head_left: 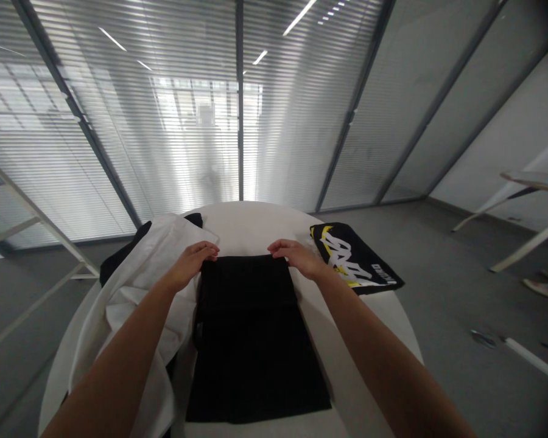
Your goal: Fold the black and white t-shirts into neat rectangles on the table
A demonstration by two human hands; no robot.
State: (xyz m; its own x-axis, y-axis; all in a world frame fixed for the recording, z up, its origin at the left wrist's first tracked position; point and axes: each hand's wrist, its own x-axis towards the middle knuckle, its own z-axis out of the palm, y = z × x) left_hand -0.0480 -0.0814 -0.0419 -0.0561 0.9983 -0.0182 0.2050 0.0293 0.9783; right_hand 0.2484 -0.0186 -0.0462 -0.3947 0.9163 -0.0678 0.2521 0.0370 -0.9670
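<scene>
Panel of folded matte-black fabric (258, 359), lying on the round white tabletop (251, 225), stretching from the centre toward six o'clock. Left hand (194, 260) at the panel's eleven o'clock corner, thumb and fingers nearly closed in a pinch on the far edge; right hand (300, 255) likewise at one o'clock. Apparently an even grip, but shallow: could lose a corner through a slip of the fingertips. Could also skew if pulled harder on one side, leaving a crooked crease. Crumpled white cloth (134, 301) at the tabletop's nine o'clock, under the left forearm (123, 347) and close beside the panel: liable to be dragged by a brushing arm. Flat black item with yellow and white graphics (356, 258) at two o'clock, apparently overhanging the rim: might drop to the grey floor (442, 298) if nudged by the right forearm (369, 334).
</scene>
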